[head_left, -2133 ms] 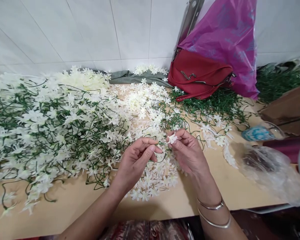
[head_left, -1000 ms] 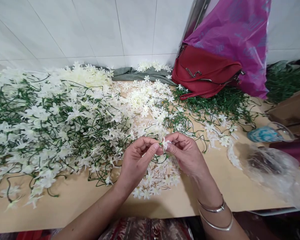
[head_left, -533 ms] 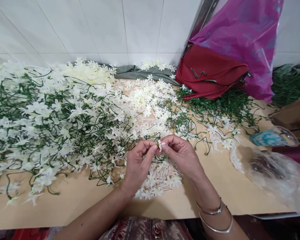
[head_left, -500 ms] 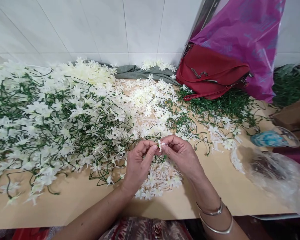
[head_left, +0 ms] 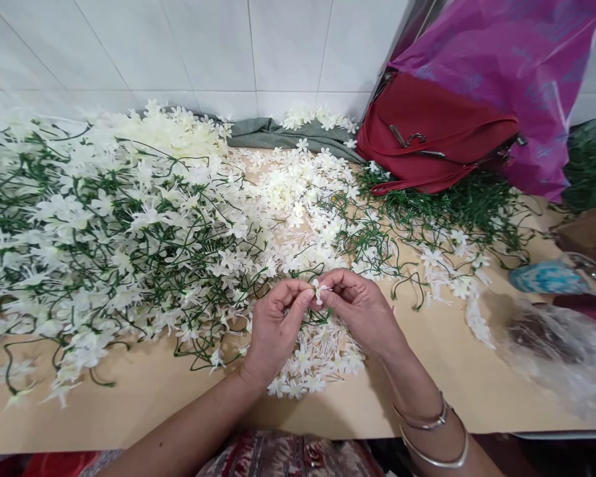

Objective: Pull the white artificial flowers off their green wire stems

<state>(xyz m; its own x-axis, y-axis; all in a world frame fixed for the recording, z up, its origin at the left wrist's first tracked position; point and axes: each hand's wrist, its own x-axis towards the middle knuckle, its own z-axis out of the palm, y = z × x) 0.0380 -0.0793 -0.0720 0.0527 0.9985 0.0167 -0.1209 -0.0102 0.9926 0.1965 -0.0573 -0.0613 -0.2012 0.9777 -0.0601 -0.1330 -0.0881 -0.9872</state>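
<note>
A small white artificial flower point(head_left: 318, 291) is pinched between the fingertips of both hands, above the middle of the table. My left hand point(head_left: 279, 322) closes thumb and forefinger on its left side. From the right, my right hand point(head_left: 363, 310) grips it the same way; two metal bangles circle that wrist. A green stem shows just below the fingers, and I cannot tell whether it joins the held flower. Under and between the hands lie loose white blossoms point(head_left: 308, 364) with thin pale stalks.
A big heap of white flowers on green stems point(head_left: 129, 232) fills the left. Behind on the right, a red handbag point(head_left: 437, 132) and a purple plastic bag point(head_left: 506, 59) rest by green stems point(head_left: 451, 205). A clear plastic bag point(head_left: 566, 351) lies at the right, near a blue-and-white item point(head_left: 551, 275).
The view has shifted slightly, so the red handbag and purple bag sit further right. Both hands keep almost the same pinch on the flower.
</note>
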